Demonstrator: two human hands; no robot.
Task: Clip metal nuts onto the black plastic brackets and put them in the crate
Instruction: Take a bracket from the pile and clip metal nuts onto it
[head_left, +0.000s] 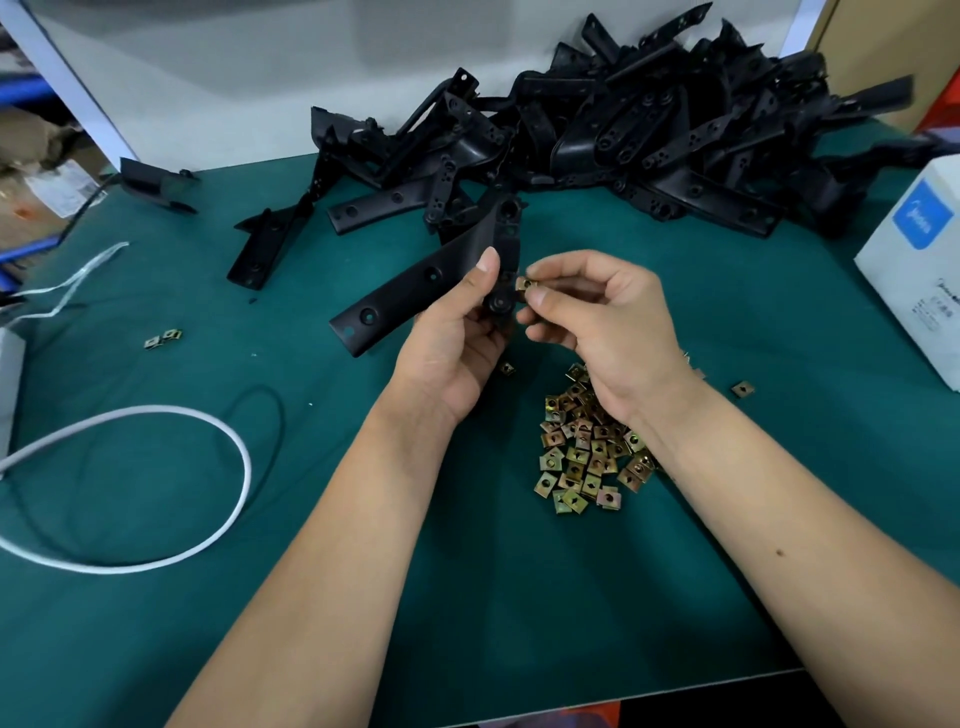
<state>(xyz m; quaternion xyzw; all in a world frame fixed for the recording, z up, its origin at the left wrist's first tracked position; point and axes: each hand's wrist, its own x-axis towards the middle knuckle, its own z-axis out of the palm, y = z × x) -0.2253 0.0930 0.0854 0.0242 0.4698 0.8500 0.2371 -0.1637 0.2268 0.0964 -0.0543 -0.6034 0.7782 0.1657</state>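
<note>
1. A heap of black brackets (649, 135) fills the table's (363, 519) far edge; a white box (914, 270) sits at the right edge, a white cable (156, 493) loops near the left.
2. Two stray nuts (163, 338) lie left (the main nut pile (587, 447) is too dense to count).
3. The left hand (457, 343) is clamped on one bracket (431, 280), long axis slanting toward the near-left.
4. The right hand (597, 317) pinches one nut (525, 284) against the bracket's edge.

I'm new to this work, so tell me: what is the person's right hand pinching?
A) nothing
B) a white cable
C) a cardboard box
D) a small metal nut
D: the right hand pinches a small metal nut beside the black bracket in the left hand.
</note>
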